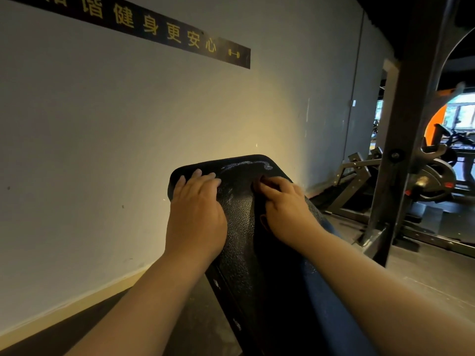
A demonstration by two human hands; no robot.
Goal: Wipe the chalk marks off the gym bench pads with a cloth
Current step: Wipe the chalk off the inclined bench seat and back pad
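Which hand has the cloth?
The right hand, its fingers curled on a dark red cloth; the left hand rests flat on the black textured bench pad.

A pale grey wall (102, 129) fills the left and middle of the view, lit warm yellow low down near its centre. High on it runs a black strip sign (159, 29) with yellow Chinese characters, ending in a small dumbbell icon (234, 54). A cream skirting board (77, 299) meets the dark floor (424, 273). At the right a dark steel upright (406, 124) rises out of frame. Behind it sits a grey machine frame (357, 165) carrying a black weight plate (437, 176). Farther back are an orange panel (437, 119) and a bright window (460, 109).
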